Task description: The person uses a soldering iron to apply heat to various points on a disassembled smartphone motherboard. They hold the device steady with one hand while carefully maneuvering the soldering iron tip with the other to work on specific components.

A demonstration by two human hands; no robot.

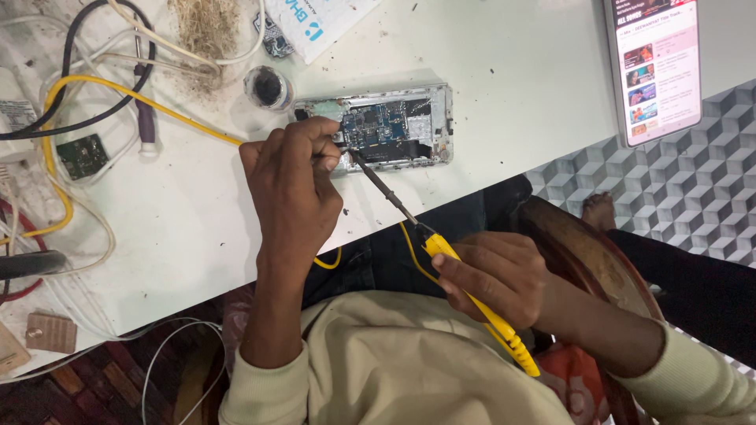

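Two hands work an opened phone (386, 130) on the white table (512, 86). The left hand (295, 185) pinches its near end, fingers closed there. The right hand (496, 279) clamps a yellow soldering iron (441, 250), tip just beside the left fingertips.

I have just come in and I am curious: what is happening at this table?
A person is working on an opened phone that lies on the white table. The right hand holds a yellow soldering iron, its tip at the circuit board. The left hand rests by the phone's edge, fingers pinched. A second phone shows a lit screen nearby.
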